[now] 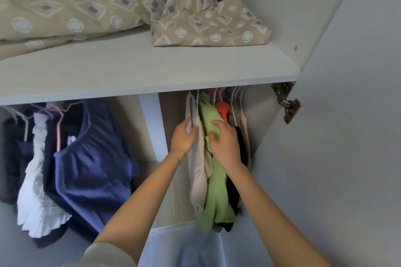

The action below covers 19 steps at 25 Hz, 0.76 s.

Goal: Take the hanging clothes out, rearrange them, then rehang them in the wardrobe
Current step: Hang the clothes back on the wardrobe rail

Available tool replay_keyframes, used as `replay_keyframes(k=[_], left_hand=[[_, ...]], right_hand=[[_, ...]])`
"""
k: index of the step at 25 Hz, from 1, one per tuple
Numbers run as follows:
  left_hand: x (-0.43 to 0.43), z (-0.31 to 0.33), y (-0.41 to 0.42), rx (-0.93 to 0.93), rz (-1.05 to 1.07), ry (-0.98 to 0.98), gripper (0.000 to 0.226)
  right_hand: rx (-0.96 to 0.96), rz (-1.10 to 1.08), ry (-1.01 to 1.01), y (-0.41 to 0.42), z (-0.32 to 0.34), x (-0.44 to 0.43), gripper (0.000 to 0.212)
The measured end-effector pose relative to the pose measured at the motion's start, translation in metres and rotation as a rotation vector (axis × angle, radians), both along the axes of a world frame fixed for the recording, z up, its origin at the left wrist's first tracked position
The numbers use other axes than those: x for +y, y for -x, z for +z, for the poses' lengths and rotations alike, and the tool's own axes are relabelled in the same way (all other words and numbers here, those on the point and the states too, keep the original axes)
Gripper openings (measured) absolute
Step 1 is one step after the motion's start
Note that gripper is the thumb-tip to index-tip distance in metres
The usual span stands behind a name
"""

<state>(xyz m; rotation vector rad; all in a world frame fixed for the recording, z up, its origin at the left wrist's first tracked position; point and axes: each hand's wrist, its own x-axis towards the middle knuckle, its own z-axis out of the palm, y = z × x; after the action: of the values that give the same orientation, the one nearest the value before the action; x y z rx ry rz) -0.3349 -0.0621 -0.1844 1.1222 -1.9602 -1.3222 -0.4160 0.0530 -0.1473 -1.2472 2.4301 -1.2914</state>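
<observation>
DESK: What are the hands doing?

PHOTOGRAPHER: Both reach into the wardrobe's right compartment. The left hand [183,136] curls its fingers round the near edge of a beige garment [198,175]. The right hand [224,144] bunches a fistful of the green garment [216,191] just beside it. The two hands sit close together.

DESK: And the clothes round them?

PHOTOGRAPHER: They hang packed tight: beige, green, then a black garment [235,186] behind the right wrist. Something red [221,109] shows above the green, and white hangers [236,96] crowd toward the side wall. The shelf hides the rail.

DESK: Any room to move?

PHOTOGRAPHER: Little on the right, where the bundle nearly meets the wall. Left of the beige garment, a strip of bare wood runs to the white divider [152,119]. The shelf [152,71] ends in a front edge just above the hanger tops. The door [347,147] stands swung open on its metal hinge [287,103]. Below, the hems drop to the rim of a pale box [184,245].

DESK: Beyond that?

PHOTOGRAPHER: Across the divider hang a navy garment [93,158] and a white ruffled garment [36,180]. Patterned bedding [86,2] lies on the shelf, set back from its edge.
</observation>
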Motion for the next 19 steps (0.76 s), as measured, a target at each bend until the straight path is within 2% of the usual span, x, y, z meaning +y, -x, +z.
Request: replay_keyframes(k=[7, 15, 19], left_hand=[[0.020, 0.003, -0.154, -0.204, 0.287, 0.357, 0.048], [0.058, 0.039, -0.337, -0.276, 0.650, 0.533, 0.057], [0.097, 0.057, -0.408, -0.316, 0.747, 0.548, 0.055]], right_hand=[[0.051, 0.240, -0.043, -0.081, -0.009, -0.031, 0.041], [0.054, 0.555, -0.012, -0.235, 0.021, -0.041, 0.044], [0.026, 0.648, 0.019, -0.307, 0.045, -0.019, 0.047]])
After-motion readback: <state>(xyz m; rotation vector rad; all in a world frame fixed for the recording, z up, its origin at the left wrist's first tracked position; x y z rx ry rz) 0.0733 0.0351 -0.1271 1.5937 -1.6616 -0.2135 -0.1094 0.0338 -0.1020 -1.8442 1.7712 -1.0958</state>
